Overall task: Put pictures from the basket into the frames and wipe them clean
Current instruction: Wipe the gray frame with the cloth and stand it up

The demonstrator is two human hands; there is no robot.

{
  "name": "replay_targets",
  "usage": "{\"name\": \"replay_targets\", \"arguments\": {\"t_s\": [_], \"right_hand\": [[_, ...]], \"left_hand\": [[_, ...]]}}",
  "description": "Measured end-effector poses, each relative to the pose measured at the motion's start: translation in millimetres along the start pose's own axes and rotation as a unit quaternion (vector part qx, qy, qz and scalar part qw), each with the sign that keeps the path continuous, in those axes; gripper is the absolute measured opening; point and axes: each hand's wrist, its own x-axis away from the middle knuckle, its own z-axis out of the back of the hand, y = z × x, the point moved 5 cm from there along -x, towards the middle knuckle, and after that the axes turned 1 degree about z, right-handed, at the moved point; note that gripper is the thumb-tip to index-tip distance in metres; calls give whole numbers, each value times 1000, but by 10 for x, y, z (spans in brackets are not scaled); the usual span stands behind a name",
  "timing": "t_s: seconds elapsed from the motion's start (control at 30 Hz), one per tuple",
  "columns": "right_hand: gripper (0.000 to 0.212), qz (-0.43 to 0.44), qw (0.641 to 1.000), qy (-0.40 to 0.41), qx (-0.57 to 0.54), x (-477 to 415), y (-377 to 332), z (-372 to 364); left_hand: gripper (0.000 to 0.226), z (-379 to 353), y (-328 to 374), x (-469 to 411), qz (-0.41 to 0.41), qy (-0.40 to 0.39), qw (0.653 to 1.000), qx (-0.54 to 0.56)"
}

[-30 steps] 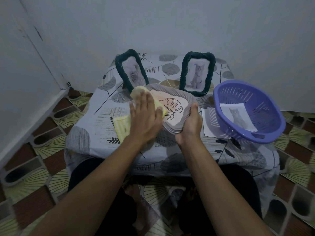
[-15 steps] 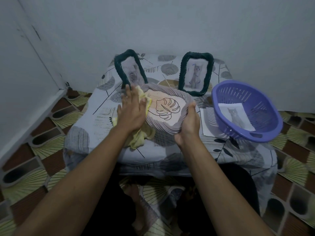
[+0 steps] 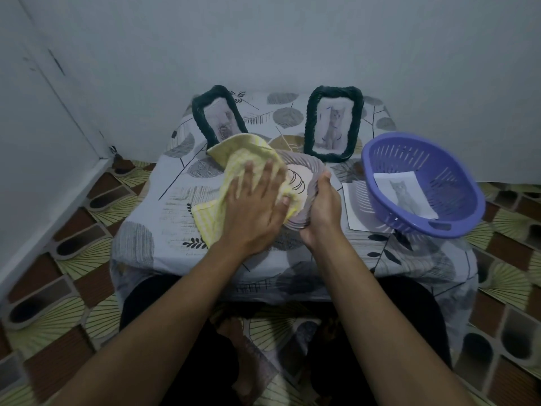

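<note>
wiping under way: the grey woven frame (image 3: 314,171) sits near the middle of the worktop (image 3: 164,206), its leaf picture (image 3: 295,183) already inside and half hidden by the yellow cloth (image 3: 243,162). my left hand (image 3: 257,200) lies flat with straight fingers and presses the cloth onto the frame's face. my right hand (image 3: 322,206) curls round the frame's right edge and steadies it. whether the frame lies flat or is tipped up off the worktop, i cannot tell.

behind it stand two filled frames, the left dark frame (image 3: 196,112) and the right dark frame (image 3: 310,124), both upright, each with a picture showing. to the right, the purple basket (image 3: 409,159) leans on a loose sheet of paper (image 3: 354,206) and holds one cat picture (image 3: 405,194).

by my reading, this is the cleaning step for the third frame, with the task far along. the next move calls for sweeping the cloth across the uncovered right part of the face and the woven rim while the right hand keeps the frame from sliding. then the frame would be stood up by the others. whether a frame waits for the picture in the basket is not visible.
</note>
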Motion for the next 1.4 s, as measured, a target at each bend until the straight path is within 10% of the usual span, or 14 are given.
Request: {"name": "replay_targets", "arguments": {"t_s": [0.2, 0.43, 0.7, 1.07, 1.4], "right_hand": [[51, -26, 997, -47, 51, -53, -97, 124], [45, -52, 987, -102, 117, -22, -142, 62], [36, -121, 972, -136, 150, -42, -208, 113], [52, -28, 989, -142, 12, 41, 43, -49], [32, 19, 997, -62, -40, -17, -24, -115]], "left_hand": [[71, 21, -661, -87, 204, -7, 968, 144], [58, 223, -480, -202, 156, 55, 980, 108], [65, 126, -370, -162, 88, -45, 995, 32], [65, 57, -468, -88, 338, 74, 909, 234], [59, 60, 28, -77, 81, -27, 992, 95]]}}
